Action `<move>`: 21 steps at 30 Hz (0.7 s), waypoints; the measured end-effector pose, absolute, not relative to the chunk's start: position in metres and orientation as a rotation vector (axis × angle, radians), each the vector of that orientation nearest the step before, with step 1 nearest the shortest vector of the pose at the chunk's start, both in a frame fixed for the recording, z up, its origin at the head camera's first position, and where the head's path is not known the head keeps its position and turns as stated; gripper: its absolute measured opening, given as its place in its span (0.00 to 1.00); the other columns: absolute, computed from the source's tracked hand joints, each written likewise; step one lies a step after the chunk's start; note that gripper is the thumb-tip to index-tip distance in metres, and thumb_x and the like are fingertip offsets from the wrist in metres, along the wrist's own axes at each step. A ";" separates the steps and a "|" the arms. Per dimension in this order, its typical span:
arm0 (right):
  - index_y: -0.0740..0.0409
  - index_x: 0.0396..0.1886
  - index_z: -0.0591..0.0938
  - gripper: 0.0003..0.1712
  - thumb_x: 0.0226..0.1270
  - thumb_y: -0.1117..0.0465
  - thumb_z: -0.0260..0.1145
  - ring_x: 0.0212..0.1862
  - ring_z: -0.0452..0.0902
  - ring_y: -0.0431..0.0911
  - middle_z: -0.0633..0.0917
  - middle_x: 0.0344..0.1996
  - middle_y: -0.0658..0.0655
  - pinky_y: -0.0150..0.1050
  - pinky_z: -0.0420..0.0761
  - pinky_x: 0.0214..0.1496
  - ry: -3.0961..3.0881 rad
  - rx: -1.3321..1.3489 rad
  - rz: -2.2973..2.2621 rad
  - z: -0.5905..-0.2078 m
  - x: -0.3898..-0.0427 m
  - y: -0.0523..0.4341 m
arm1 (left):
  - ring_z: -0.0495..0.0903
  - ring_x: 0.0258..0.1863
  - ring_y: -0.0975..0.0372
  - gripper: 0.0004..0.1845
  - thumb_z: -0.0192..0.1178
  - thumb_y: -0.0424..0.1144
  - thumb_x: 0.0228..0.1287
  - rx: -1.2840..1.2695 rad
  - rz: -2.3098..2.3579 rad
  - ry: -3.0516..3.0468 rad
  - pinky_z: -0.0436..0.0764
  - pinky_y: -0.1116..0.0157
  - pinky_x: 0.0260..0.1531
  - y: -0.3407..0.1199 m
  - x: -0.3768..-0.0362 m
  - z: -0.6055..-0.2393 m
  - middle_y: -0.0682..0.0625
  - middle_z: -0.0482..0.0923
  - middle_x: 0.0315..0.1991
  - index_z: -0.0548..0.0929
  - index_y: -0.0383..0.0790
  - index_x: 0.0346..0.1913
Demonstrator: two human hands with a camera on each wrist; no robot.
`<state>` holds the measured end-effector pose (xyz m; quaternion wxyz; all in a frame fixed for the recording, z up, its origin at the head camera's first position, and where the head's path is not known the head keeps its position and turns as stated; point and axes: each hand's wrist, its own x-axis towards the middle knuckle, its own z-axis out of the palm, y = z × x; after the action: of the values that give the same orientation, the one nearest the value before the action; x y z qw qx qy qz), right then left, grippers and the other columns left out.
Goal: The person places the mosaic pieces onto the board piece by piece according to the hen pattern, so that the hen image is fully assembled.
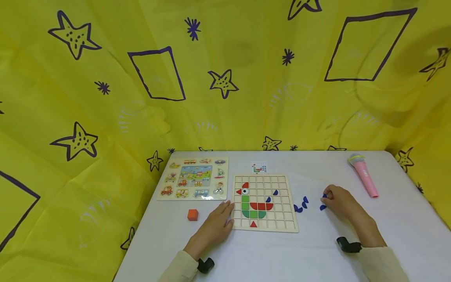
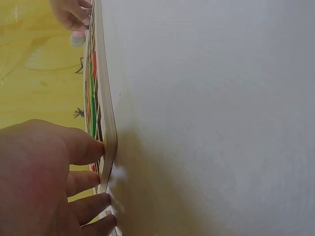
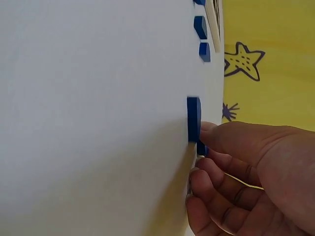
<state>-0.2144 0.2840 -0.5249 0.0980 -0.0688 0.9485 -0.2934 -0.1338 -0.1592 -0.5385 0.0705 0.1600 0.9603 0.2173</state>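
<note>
Left hand [image 1: 216, 223] flat, fingers spread, steadying board [image 1: 263, 202] at its left edge; right hand [image 1: 340, 201] fingers pinching a blue piece [image 3: 194, 119] off worktop [image 1: 317, 250].

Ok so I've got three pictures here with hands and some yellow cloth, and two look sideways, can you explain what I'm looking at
No machine here: a person works at a white table with bare hands. The wide picture comes from a camera on the head, looking down. The two tilted ones come from cameras strapped to each wrist, which is why the table looks turned on its side.

On the table lie a wooden grid board with a coloured bird pattern, a vehicle puzzle, a small pattern card, an orange block, a pink toy microphone and loose blue pieces.

The left hand rests its fingers against the board's edge. The right hand touches a blue piece with its fingertips; a firm grip cannot be confirmed.
</note>
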 end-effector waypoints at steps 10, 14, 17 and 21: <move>0.71 0.46 0.76 0.15 0.67 0.65 0.68 0.37 0.74 0.53 0.79 0.34 0.60 0.50 0.80 0.41 2.796 -0.208 -0.896 -0.525 -0.220 0.254 | 0.53 0.76 0.54 0.31 0.53 0.45 0.75 0.477 0.661 2.887 0.59 0.53 0.71 -0.160 -0.134 -0.539 0.49 0.57 0.77 0.63 0.44 0.77; 0.71 0.46 0.76 0.14 0.68 0.65 0.67 0.39 0.74 0.55 0.80 0.35 0.62 0.52 0.81 0.43 2.796 -0.189 -0.913 -0.521 -0.223 0.238 | 0.53 0.76 0.54 0.31 0.53 0.45 0.75 0.476 0.659 2.881 0.60 0.53 0.71 -0.160 -0.134 -0.539 0.49 0.57 0.77 0.63 0.44 0.77; 0.71 0.46 0.77 0.14 0.68 0.65 0.67 0.38 0.75 0.54 0.80 0.35 0.62 0.50 0.80 0.41 2.792 -0.187 -0.915 -0.519 -0.225 0.222 | 0.52 0.76 0.54 0.31 0.53 0.45 0.76 0.475 0.656 2.877 0.59 0.53 0.71 -0.160 -0.134 -0.539 0.49 0.56 0.77 0.62 0.44 0.77; 0.69 0.45 0.77 0.14 0.67 0.64 0.69 0.34 0.74 0.51 0.79 0.32 0.59 0.44 0.80 0.35 2.772 -0.221 -0.919 -0.518 -0.223 0.196 | 0.52 0.76 0.54 0.31 0.52 0.45 0.76 0.473 0.656 2.877 0.60 0.52 0.71 -0.161 -0.134 -0.538 0.49 0.56 0.77 0.62 0.44 0.77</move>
<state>-0.2225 0.1956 -0.5175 0.1061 -0.0749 0.9411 -0.3121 -0.1337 -0.1606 -0.5379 0.0767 0.1579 0.9599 0.2188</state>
